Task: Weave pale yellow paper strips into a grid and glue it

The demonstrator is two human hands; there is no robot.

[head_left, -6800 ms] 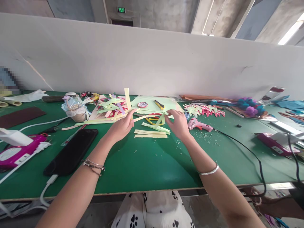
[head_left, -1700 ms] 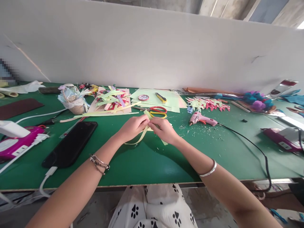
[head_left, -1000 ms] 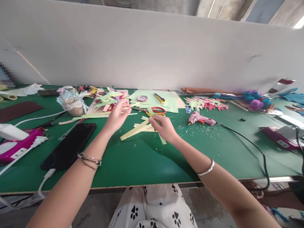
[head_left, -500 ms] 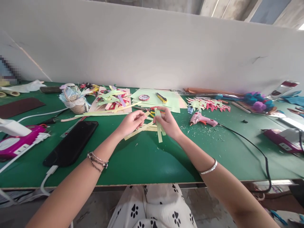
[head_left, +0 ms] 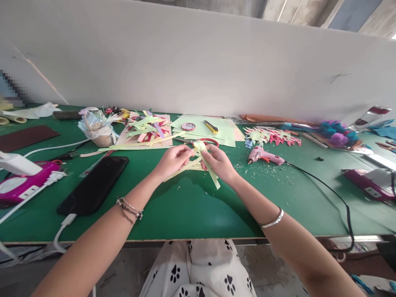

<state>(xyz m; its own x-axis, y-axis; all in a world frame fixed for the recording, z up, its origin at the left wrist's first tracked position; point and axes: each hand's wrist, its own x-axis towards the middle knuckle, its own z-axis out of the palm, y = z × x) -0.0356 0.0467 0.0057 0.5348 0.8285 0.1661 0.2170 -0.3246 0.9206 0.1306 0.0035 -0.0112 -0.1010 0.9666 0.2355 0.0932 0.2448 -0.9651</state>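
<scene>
My left hand and right hand both pinch crossed paper strips above the table; I judge a loose pinch lets them slip apart.

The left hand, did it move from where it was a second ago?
Yes. The left hand came back from the heap of paper scraps toward the right hand, and both now pinch the yellow paper strips.
</scene>
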